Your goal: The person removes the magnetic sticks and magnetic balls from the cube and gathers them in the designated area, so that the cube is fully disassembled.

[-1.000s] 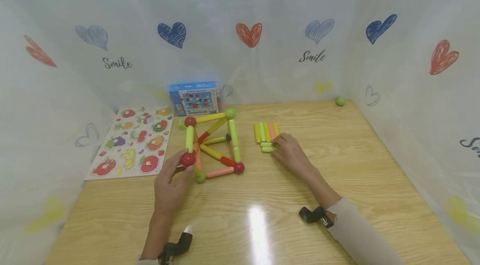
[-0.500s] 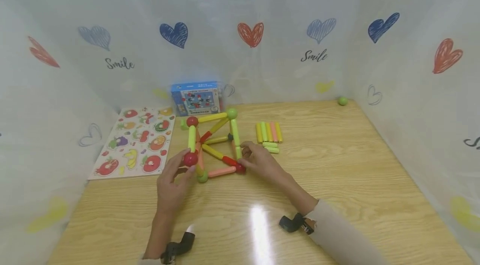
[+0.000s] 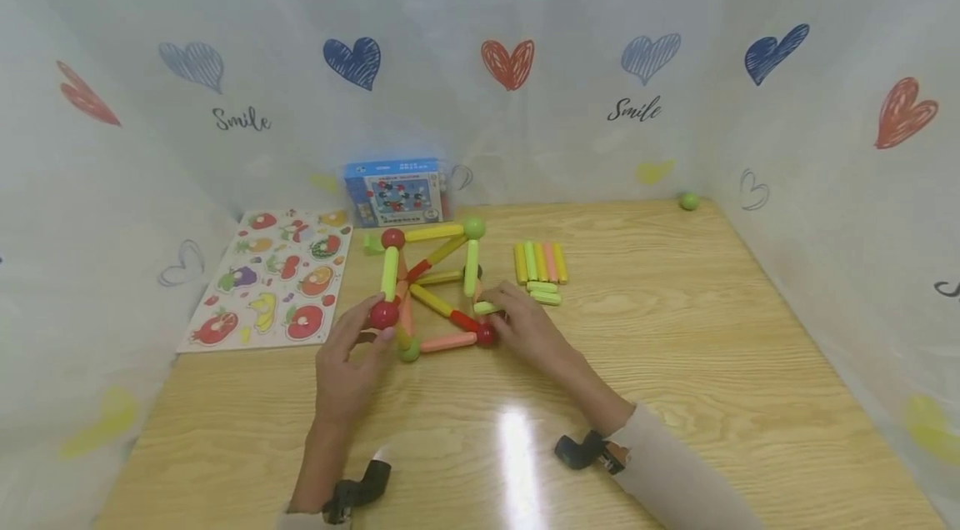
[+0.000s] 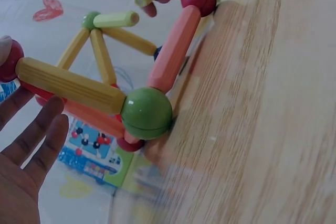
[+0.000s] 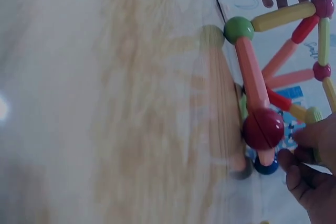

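Observation:
My left hand (image 3: 348,372) pinches a red ball (image 3: 384,314) at the near upper left corner of a frame of coloured rods and balls. A yellow rod (image 4: 71,85) runs from that ball to a green ball (image 4: 146,113) low on the table. My right hand (image 3: 528,330) pinches a short light green rod (image 3: 487,307) near the frame's right side. Close by, another light green rod (image 3: 472,267) hangs from the far green ball (image 3: 474,227), its lower end free. Below my right fingers sits a red ball (image 5: 263,129), joined to a pink rod (image 5: 252,74).
Several loose rods (image 3: 542,263) lie in a row right of the frame, with two light green rods (image 3: 544,297) before them. A fruit picture board (image 3: 273,280) lies left. A blue toy box (image 3: 395,192) stands behind; a green ball (image 3: 688,201) rests far right.
My right hand has moved left from the loose rods to the frame. The lower light green rod on its right side has come away from the rod above. My left hand stays on the red ball.

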Available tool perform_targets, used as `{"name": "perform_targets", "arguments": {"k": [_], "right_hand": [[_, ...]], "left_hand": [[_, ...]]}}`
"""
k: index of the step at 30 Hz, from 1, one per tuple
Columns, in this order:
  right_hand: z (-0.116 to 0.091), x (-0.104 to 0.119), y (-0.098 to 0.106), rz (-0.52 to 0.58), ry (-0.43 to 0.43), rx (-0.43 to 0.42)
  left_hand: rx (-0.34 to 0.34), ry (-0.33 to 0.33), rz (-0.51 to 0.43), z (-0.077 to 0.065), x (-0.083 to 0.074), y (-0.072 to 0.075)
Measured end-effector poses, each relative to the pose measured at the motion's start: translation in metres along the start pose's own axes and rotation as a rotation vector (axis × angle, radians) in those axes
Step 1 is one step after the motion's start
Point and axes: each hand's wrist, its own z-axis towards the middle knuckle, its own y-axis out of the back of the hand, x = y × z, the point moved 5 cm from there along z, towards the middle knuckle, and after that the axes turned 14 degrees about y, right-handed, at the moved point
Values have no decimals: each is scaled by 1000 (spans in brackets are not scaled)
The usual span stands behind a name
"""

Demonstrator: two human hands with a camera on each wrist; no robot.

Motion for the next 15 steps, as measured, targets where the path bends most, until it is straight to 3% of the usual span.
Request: {"name": "perform_targets", "arguments": {"k": [4,9,15], "right_hand": [[-8,-4,9,58,-54,64],[-22,-14,28,51,-83,59],[-37,-31,43,-195,-60,89]], "left_hand": [[-7,-2,-15,-1,-12,1],[-14,35,-18,-1,-6,-1],[-11,86,-7,1,22,-3]]}}
